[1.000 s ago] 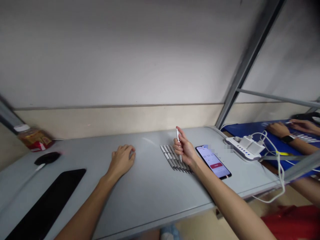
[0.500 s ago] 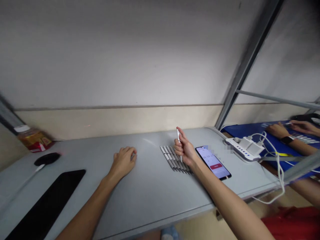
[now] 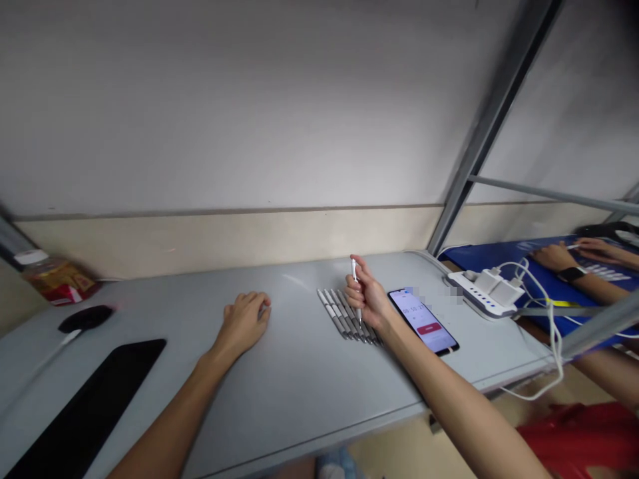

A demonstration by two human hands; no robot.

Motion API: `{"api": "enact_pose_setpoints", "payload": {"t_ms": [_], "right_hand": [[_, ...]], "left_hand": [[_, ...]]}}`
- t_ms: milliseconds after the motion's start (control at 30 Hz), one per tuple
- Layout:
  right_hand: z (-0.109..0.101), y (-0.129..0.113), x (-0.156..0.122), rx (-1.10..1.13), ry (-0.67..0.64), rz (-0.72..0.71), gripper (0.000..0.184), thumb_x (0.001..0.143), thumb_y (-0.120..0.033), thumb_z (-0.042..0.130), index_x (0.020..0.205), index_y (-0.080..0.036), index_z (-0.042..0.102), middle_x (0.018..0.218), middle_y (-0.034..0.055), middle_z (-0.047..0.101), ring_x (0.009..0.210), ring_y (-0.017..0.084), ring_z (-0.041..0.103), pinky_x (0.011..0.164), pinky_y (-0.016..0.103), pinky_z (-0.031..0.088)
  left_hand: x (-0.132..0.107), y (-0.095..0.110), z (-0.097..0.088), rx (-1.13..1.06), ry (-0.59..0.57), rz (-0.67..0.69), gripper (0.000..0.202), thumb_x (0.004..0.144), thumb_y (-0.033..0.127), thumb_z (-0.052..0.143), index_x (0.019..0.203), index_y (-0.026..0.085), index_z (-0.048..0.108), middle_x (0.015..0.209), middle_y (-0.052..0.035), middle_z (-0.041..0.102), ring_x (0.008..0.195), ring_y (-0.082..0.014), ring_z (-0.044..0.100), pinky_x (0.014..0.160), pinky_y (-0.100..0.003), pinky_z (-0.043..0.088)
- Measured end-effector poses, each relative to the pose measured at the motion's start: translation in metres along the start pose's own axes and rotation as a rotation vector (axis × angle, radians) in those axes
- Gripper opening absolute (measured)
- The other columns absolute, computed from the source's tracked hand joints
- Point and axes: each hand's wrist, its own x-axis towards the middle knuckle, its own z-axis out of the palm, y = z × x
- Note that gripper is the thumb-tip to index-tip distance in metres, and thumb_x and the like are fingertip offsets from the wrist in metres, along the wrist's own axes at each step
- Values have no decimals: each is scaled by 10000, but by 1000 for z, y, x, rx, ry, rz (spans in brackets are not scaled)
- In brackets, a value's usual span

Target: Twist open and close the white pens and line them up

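My right hand [image 3: 368, 298] is closed round a white pen [image 3: 355, 274], held upright with its tip down over a row of several grey-and-white pens [image 3: 337, 313] lying side by side on the grey table [image 3: 299, 379]. My left hand [image 3: 243, 322] rests on the table to the left of the row, fingers curled loosely, knuckles up; whether anything is under it is hidden. A phone [image 3: 422, 320] with a lit timer screen lies just right of my right hand.
A black pad [image 3: 84, 406] lies at the near left, with a black mouse [image 3: 84, 319] and a jar [image 3: 54, 278] behind it. A white power strip [image 3: 485, 295] with chargers and cables sits at the right. Another person's hands [image 3: 574, 254] work on a blue surface beyond.
Both hands stay almost where they were. The view has shifted slightly, so everything sits a little lower left in the picture.
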Motion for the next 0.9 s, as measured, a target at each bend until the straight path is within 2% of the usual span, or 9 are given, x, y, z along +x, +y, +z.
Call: {"api": "enact_pose_setpoints", "payload": {"t_ms": [367,667,800,900], "right_hand": [[4,-2,-2,2,8,10,318,895,-325,569,1182,-366,440,586,-87,275,420,60,150,377,168,82],[5,-2,-1,-25,31,3,263,865,-346,603,1078,-331,449,576,-94,284,409,54,152,369,156,85],[7,4,-2,-68,20,15,248,863,-365,603,1054,-312,453,578,-94,338,404,48,189,364,142,115],[12,14,-2,-152,-18,77,251,852,-366,610,1049,-281,479,606,-76,423,428,52,303,370,134,204]], "left_hand": [[-2,4,-1,-4,-2,0,190,871,277,427,943,214,591,991,-69,619,1003,-254,513,777,-378,349],[-1,2,2,-11,11,1,197,870,283,422,951,218,589,1037,-73,599,1024,-259,512,805,-400,362],[-2,4,1,-20,9,-12,188,865,282,427,948,226,586,1038,-68,596,1038,-261,509,820,-407,356],[-1,3,1,-27,9,-17,186,871,284,420,951,230,579,1044,-68,590,1046,-256,503,826,-406,349]]}}
